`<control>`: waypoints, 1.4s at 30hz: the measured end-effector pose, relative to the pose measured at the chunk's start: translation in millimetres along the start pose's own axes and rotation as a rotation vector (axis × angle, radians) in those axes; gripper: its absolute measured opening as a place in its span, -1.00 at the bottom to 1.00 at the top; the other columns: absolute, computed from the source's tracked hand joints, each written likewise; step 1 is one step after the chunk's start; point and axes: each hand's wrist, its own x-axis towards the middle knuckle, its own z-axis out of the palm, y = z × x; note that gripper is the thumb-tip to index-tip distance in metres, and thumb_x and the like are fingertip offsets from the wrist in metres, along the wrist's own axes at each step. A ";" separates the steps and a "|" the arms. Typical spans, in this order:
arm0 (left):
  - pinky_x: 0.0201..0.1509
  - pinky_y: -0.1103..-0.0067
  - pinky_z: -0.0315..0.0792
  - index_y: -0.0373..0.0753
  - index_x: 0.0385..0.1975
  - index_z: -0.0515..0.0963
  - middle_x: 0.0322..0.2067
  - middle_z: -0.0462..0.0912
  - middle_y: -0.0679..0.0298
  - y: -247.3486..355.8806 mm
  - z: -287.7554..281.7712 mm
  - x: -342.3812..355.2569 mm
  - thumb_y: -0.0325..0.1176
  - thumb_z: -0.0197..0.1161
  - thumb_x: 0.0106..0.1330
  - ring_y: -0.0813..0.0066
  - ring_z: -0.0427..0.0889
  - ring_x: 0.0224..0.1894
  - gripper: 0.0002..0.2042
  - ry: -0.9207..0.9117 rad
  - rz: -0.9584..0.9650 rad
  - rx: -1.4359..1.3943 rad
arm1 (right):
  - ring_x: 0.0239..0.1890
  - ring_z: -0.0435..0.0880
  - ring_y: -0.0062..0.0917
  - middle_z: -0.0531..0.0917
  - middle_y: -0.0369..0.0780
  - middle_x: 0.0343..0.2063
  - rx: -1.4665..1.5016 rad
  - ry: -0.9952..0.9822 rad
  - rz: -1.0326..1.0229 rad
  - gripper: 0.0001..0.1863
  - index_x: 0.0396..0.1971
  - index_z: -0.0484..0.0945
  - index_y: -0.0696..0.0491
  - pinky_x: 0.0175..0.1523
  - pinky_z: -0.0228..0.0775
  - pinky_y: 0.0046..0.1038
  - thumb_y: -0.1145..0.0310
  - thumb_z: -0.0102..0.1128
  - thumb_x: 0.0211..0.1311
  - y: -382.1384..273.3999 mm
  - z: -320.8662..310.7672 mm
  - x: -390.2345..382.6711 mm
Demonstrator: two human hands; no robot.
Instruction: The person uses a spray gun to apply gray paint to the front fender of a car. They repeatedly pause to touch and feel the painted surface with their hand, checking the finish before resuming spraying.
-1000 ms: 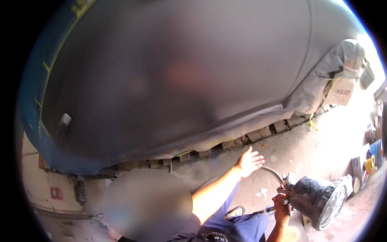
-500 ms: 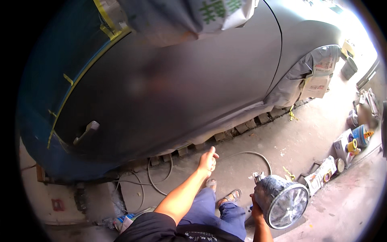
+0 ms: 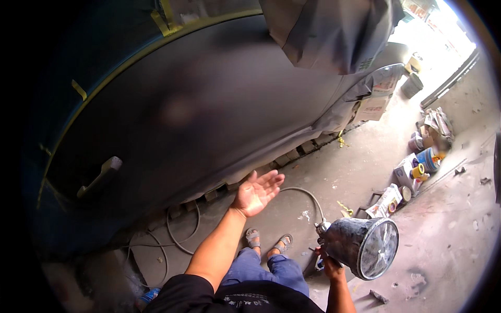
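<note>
My left hand (image 3: 257, 193) is open in front of the car's grey door panel (image 3: 209, 120), palm up with the fingers stretched out and nothing in it. My right hand (image 3: 331, 267) is closed round a spray gun (image 3: 359, 244), partly hidden behind the large, paint-smeared dark cup, whose clear round end faces up to the right. A grey hose (image 3: 309, 193) arcs across the floor to the gun's front. The dull grey car side carries a pale door handle (image 3: 100, 176) and a side mirror wrapped in masking paper (image 3: 331, 36).
Yellow tape (image 3: 96, 96) edges the car's window area. Paper covers the front wheel (image 3: 373, 101). Hose loops (image 3: 169, 229) lie on the floor near the car. Cans, boxes and a blue bucket (image 3: 428, 159) line the right side; a grey bin (image 3: 412, 85) stands farther off.
My left hand has turned palm up and spread its fingers, which were held together before. The view has shifted, and the wrapped mirror now appears farther right. The spray gun stays in my right hand.
</note>
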 end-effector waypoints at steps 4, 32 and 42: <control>-0.44 0.51 0.21 -0.08 -0.70 0.17 -0.76 0.05 0.43 0.3 -15.6 -18.3 -0.13 -0.02 0.41 0.56 0.11 -0.68 -0.60 0.165 0.100 0.256 | -0.30 0.61 -0.58 0.66 -0.27 -0.37 0.013 -0.074 0.289 -0.81 -0.33 0.59 0.10 -0.19 0.42 -0.48 0.30 0.11 0.28 -51.7 -2.4 -14.2; 0.29 0.42 0.18 -0.22 0.21 0.26 0.12 0.40 0.02 -183.8 0.2 -135.0 -0.17 0.39 0.09 0.19 0.33 0.23 -0.31 -0.221 -0.134 1.322 | -0.34 0.60 -0.52 0.35 -0.09 0.16 0.907 0.123 -0.361 -0.42 0.26 0.06 0.07 -0.37 0.47 -0.55 0.15 -0.02 0.38 -232.5 -55.6 -29.0; 0.08 0.43 0.35 -0.17 -0.10 0.49 -0.13 0.53 0.11 -166.2 -73.8 -216.9 -0.10 0.31 0.15 0.24 0.50 -0.02 -0.61 -0.291 -0.149 1.444 | -0.58 0.46 -0.67 0.49 -0.18 0.02 0.944 0.213 -0.236 -0.52 0.22 0.18 0.01 -0.57 0.31 -0.71 0.23 -0.04 0.36 -298.2 -4.6 -88.6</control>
